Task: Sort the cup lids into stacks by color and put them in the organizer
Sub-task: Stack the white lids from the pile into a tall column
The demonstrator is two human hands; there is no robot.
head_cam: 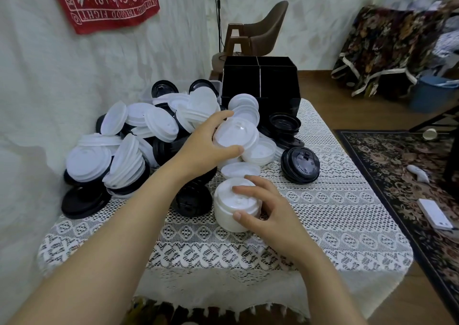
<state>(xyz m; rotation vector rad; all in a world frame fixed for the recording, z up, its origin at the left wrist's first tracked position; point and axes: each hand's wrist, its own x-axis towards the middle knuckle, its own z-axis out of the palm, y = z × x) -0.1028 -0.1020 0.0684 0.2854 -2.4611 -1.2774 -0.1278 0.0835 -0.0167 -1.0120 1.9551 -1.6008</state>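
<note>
Left hand [202,142] gripping one white round plastic cup lid [236,136] over mixed pile, right hand [267,206] clasping white lid stack [234,206] upright on lace-covered worktop [323,213], black four-compartment organizer [259,81] behind.

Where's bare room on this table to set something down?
Free: the near edge of the white lace tablecloth, before the stack of white plastic lids, and the right strip beside the lone black plastic lid. Crowded: left and back, where the mixed lid heap meets the black box organizer.
</note>
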